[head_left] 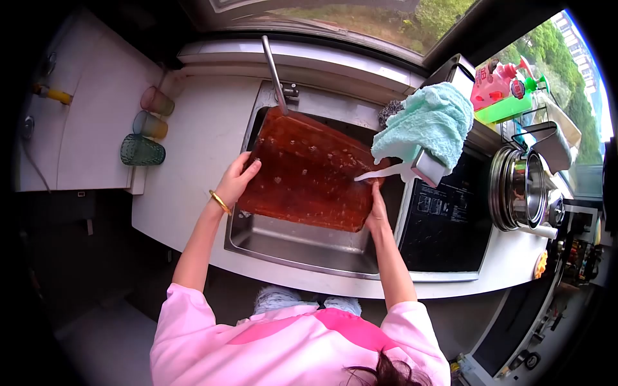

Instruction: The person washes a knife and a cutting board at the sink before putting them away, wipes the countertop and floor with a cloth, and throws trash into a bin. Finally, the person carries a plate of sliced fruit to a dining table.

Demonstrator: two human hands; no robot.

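Note:
A reddish-brown rectangular cutting board (302, 174), wet and glossy with drops and pale specks, is held tilted over the steel sink (302, 241). My left hand (238, 177) grips its left edge, the thumb lying on the upper face and a gold bangle at the wrist. On the right edge, near the lower corner, my right hand (378, 209) is closed, its fingers partly hidden behind the board. The board's upper left corner is by the faucet (273, 74). A white curved strip (380, 172) crosses its right edge; I cannot tell what it is.
Right of the sink, a mint-green cloth (428, 122) hangs beside a black cooktop (444, 222). Stacked steel pots (518, 186) stand further right, below a pink bottle (494, 87) and a green bottle (508, 109). Several glasses (143, 150) stand at the left on the white counter (187, 161).

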